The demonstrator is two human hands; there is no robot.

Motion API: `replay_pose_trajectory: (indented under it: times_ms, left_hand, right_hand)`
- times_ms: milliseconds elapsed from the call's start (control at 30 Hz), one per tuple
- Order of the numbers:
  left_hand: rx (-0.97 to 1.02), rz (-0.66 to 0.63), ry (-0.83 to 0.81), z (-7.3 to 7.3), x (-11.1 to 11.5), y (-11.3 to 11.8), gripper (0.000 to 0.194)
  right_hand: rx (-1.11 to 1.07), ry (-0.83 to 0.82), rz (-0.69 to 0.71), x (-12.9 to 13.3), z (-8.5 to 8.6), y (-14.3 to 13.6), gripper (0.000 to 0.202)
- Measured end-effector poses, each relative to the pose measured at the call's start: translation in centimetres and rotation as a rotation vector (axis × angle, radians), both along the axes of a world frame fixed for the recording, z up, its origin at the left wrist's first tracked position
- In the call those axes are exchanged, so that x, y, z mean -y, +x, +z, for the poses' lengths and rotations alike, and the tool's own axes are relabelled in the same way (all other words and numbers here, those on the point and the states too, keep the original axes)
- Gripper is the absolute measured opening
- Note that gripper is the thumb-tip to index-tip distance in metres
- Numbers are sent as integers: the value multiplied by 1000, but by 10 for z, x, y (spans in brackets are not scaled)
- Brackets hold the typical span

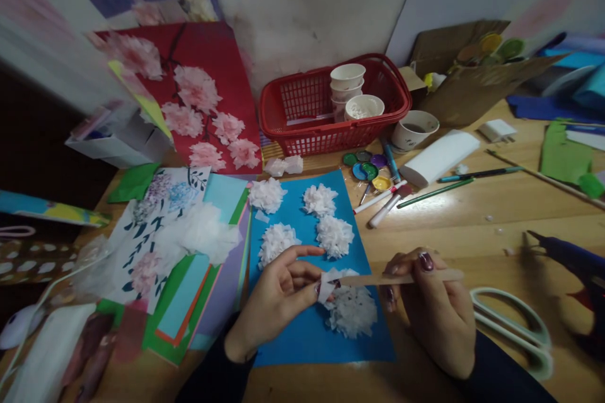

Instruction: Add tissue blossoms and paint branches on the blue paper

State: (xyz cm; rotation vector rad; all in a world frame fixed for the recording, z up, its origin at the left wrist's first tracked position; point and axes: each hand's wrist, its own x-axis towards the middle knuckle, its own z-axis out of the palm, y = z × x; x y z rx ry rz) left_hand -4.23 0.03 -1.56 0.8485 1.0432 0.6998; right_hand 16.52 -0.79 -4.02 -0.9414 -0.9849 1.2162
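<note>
White tissue (326, 288) pinched in left hand's (278, 299) grip, above blue sheet (288, 352). Right hand's (437, 312) grip pinches flat wooden stick (368, 279); its tip is at the tissue, contact hard to make out. White flower (353, 316) beneath, upper edge partly hidden. Desk (435, 230), right: scissors (542, 359), only handles visible; glue gun (570, 258), cut off by frame edge.

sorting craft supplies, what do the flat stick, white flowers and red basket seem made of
Flat stick: probably wood, matte; pale tan with a rounded end.
White flowers: thin paper, perhaps tissue or crepe, matte; crinkled, ruffled edges.
Red basket: likely plastic, slightly shiny; moulded-looking lattice walls.
</note>
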Motion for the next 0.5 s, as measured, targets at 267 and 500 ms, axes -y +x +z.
replay_pose_trajectory:
  times_ms: [267,500]
  left_hand:
    - [40,69,-67,-3,-1,2,57]
    - [51,79,-64,-1,1,5,53]
  right_hand:
    - [9,-9,-28,2,1,0,29]
    - [-38,-29,-74,-2,4,0,31]
